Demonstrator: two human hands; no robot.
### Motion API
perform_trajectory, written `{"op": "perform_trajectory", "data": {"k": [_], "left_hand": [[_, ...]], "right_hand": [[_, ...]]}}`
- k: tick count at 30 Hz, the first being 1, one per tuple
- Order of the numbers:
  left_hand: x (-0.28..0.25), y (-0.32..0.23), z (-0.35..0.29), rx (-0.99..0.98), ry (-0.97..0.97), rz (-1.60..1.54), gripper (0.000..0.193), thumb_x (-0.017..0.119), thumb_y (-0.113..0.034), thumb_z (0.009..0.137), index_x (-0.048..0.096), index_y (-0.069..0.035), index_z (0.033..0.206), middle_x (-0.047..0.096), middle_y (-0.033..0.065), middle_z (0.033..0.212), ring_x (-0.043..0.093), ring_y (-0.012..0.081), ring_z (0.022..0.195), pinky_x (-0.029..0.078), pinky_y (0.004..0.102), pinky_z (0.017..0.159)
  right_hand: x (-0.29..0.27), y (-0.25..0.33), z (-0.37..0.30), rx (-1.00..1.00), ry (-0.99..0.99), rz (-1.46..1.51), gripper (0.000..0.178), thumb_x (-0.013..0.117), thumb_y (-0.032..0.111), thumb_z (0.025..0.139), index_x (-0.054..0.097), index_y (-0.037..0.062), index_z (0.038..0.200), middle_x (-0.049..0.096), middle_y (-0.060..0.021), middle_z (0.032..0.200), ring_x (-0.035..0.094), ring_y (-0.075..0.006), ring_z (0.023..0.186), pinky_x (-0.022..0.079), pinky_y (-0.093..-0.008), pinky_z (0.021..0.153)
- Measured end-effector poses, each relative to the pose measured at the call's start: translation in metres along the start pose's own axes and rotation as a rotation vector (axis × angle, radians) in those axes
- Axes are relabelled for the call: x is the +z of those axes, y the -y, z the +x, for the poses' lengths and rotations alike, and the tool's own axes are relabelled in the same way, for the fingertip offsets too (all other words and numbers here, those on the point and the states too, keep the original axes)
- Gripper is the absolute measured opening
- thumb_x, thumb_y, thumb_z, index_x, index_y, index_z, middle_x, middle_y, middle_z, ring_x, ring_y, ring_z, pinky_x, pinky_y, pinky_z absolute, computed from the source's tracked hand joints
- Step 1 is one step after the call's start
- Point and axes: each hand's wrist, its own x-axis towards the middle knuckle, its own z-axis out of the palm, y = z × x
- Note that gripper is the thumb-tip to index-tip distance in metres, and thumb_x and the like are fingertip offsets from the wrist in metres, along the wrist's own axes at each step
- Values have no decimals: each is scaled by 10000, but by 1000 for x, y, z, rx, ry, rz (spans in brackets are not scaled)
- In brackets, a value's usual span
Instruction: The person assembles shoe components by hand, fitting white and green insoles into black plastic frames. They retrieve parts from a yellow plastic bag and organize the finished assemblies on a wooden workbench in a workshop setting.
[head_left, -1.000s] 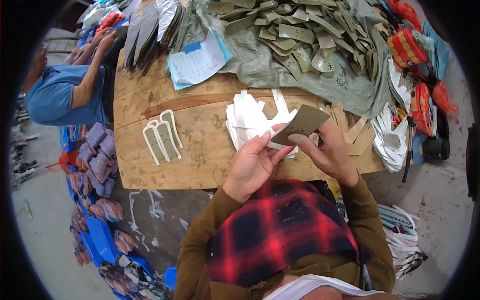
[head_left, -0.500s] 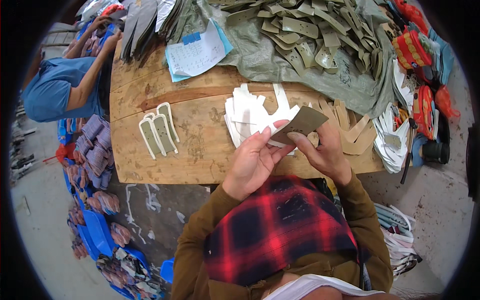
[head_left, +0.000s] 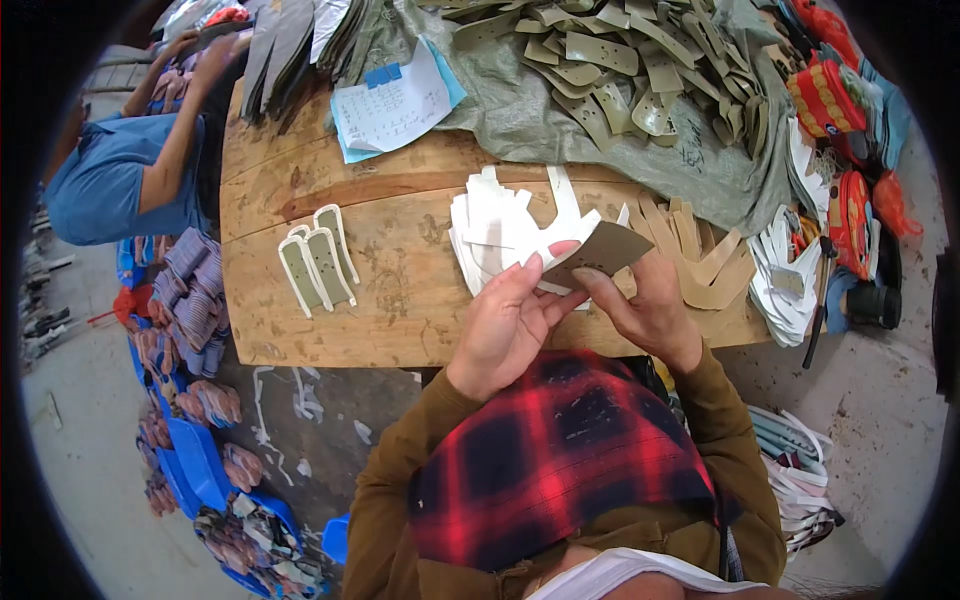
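An olive-grey flat panel with small punched holes (head_left: 608, 252) is held tilted above the table's near edge by both hands. My left hand (head_left: 503, 325) pinches its left end between thumb and fingers, and a white edge shows there. My right hand (head_left: 650, 312) grips its lower right side, thumb on the face and fingers behind. Right behind the panel lies a stack of white cut-out pieces (head_left: 492, 218). To the left, three olive panels with white edging (head_left: 320, 262) rest side by side on the wooden table (head_left: 410, 315).
Loose olive panels (head_left: 610, 55) are heaped on a green woven sheet (head_left: 520, 125) at the back. Tan cut-outs (head_left: 715, 270) lie at the right, beside more white pieces (head_left: 785, 285). A written paper sheet (head_left: 390, 105) sits far left of centre. A person in blue (head_left: 130, 175) works at the left.
My hands and the panel stay nearly still, the panel tilting very slightly. At the left, the other person's arm has moved and one hand is blurred.
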Motion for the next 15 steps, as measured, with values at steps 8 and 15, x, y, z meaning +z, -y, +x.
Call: {"op": "perform_trajectory", "data": {"k": [8,15], "left_hand": [[14,-26,1,200,-49,484,368,513,-240,1026,596,50,1237,675,137,1163,637,165,1060,499,308,928],[46,-49,-15,604,-258,1478,141,622,-68,931,671,45,998,695,134,791,690,190,698,509,293,594]], "right_hand": [[14,-12,-10,-269,-156,78,367,704,25,806,551,18,1140,652,-168,945,658,-331,780,525,-377,628],[-3,4,-7,-374,-77,-162,315,655,59,762,572,-10,1058,630,-166,963,651,-300,795,531,-372,651]]}}
